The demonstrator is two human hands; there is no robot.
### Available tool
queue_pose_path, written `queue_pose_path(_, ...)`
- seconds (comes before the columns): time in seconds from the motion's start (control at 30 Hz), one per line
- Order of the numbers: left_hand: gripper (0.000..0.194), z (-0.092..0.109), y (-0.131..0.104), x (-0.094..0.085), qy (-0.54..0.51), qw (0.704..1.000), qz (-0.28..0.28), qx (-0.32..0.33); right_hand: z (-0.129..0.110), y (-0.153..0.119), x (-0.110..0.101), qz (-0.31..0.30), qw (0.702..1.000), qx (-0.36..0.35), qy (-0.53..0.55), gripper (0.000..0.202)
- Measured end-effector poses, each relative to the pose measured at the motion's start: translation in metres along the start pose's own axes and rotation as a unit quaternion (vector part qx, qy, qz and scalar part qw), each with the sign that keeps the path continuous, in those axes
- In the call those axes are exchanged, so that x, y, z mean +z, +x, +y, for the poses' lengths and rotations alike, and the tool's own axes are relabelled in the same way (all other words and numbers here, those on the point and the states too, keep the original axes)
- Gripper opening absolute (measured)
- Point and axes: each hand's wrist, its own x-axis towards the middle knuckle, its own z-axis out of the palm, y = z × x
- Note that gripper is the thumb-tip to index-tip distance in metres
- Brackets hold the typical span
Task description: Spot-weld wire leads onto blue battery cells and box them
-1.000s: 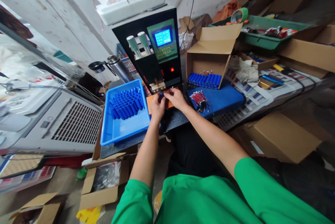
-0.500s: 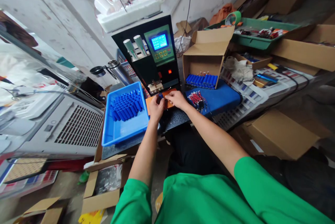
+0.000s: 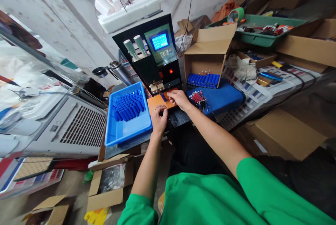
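Note:
A blue cylindrical cell (image 3: 163, 97) lies on the orange plate (image 3: 154, 102), just below the contacts of a black machine (image 3: 147, 74) with a lit screen. My left hand (image 3: 159, 117) is at the plate's front edge, its fingers pinched together near a thin wire; what they grip is too small to name. To the right of the cell, my right hand (image 3: 176, 98) is closed at the fingertips on a thin wire (image 3: 168, 91). A bundle of red, white and black wires (image 3: 198, 100) lies on the blue surface to the right.
Left of the machine, a blue tray (image 3: 126, 134) holds several blue cells. An open cardboard box (image 3: 210, 44) with several wired cells stands to the right. A steel flask (image 3: 120, 72) is behind the tray. A green tray (image 3: 267, 40) sits at back right.
My left hand has come off the cell and moved down toward the plate's front edge. The cell now shows on the plate. My right hand has shifted slightly, and thin wire shows at its fingertips.

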Motion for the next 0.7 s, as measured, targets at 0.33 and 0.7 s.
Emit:
queue_pose_path(0.33,0.012,0.002,0.015,-0.005,0.036,0.994,-0.087,-0.055,0.006,-0.004,-0.011,-0.129,0.978,-0.098,-0.13,0.019)
queue_pose_path(0.7,0.015,-0.001,0.024,-0.005,0.044,0.991,-0.11,-0.055,0.012,-0.004,-0.013,-0.144,0.959,-0.155,-0.186,0.016)
